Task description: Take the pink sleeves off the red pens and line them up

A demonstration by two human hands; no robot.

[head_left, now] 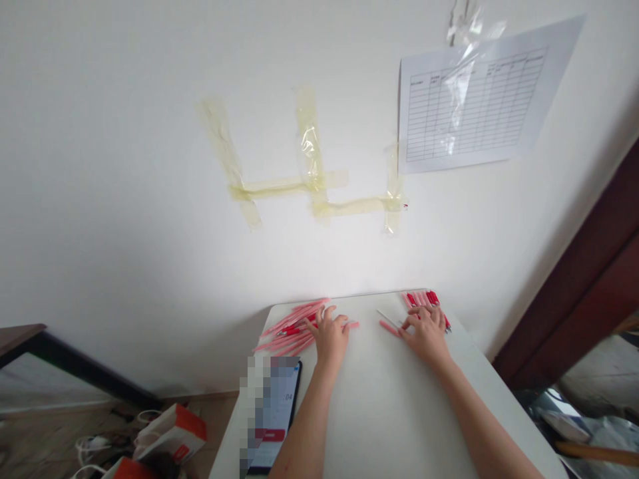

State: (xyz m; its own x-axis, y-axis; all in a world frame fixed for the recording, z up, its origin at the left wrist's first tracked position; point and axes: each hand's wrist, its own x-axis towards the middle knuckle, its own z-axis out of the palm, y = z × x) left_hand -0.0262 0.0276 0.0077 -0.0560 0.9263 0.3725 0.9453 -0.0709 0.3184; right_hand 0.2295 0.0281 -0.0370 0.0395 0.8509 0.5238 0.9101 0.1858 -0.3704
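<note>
My left hand (330, 336) is at the right edge of a loose pile of pink pen barrels (294, 342). Its thumb and forefinger pinch a short pink pen barrel (354, 325), whose end sticks out to the right. Some red pen parts (295, 328) lie in the same pile. My right hand (426, 331) pinches a pink pen barrel (388, 327) low over the table. A thin pale rod like a pen refill (385, 316) points away from those fingers; whether they grip it too, I cannot tell. Beyond this hand, partly hidden, lies a row of red and pink pens (422, 299).
The white table (379, 412) stands against a wall. A phone (277, 419) lies on its left side. Yellowish tape (274, 189) and a printed sheet (469, 113) are stuck on the wall. Orange-and-white bags (172, 432) stand on the floor at left.
</note>
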